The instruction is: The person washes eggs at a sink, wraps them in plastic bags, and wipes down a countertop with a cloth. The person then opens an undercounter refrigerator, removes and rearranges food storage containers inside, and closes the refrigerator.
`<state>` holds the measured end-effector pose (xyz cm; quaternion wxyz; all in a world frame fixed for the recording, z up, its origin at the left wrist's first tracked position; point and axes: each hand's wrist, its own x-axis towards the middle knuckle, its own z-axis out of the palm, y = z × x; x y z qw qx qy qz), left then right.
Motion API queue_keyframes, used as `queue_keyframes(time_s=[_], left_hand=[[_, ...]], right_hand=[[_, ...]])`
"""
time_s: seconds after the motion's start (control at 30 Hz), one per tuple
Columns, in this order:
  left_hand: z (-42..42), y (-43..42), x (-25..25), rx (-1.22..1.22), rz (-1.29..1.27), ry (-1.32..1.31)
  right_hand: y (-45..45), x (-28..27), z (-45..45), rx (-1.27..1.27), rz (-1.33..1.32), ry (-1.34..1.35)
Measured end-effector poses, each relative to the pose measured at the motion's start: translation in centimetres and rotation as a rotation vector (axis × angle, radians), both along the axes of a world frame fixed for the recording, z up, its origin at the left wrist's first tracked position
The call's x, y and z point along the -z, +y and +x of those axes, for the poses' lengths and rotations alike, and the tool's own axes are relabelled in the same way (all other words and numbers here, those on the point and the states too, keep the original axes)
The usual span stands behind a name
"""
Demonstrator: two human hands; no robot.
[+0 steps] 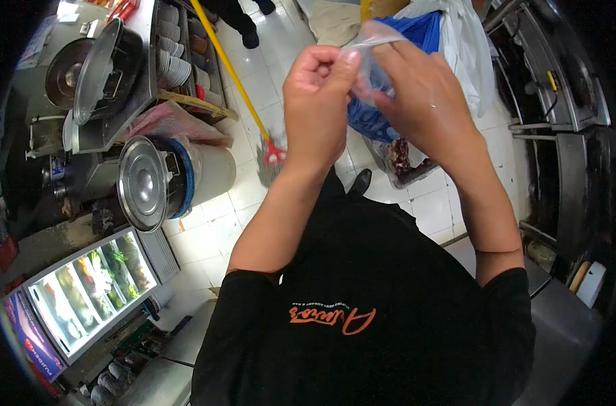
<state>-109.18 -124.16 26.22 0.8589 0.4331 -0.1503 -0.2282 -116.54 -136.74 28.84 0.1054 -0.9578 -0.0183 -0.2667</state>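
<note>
Clear plastic (368, 71) is up ahead of the black shirt (389, 271), between both hands. Left hand (317, 101): fingers pinched on its edge. Right hand (423, 91): fingertips up in or behind it, can't tell if they grip. Blue bag (423, 30) just beyond, white bag (475, 57) right of that. Tub (411, 178) of dark red stuff (399, 154) on the floor (430, 210) near the right forearm. Broom (233, 74) off left, lidded pot (145, 186) further left

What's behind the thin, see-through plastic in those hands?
Behind the thin, see-through plastic there's crumpled blue plastic. The right hand covers part of it, so whatever is there can't be seen.
</note>
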Motion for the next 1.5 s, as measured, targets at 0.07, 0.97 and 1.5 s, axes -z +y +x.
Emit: queue_keyframes(time_s=[0.07,0.97,1.5], left_hand=[[0.0,1.2,-0.1,0.047,-0.087,0.112],[12.4,14.5,6.9,-0.674,0.188,0.145],[6.7,15.6,10.9,-0.815,0.295,0.138]], right_hand=[[0.0,-0.3,-0.1,-0.088,0.099,0.071],[-3.3,-4.6,8.9,-0.11,0.376,0.069],[-5.4,-2.0,16.3,-0.094,0.075,0.402]])
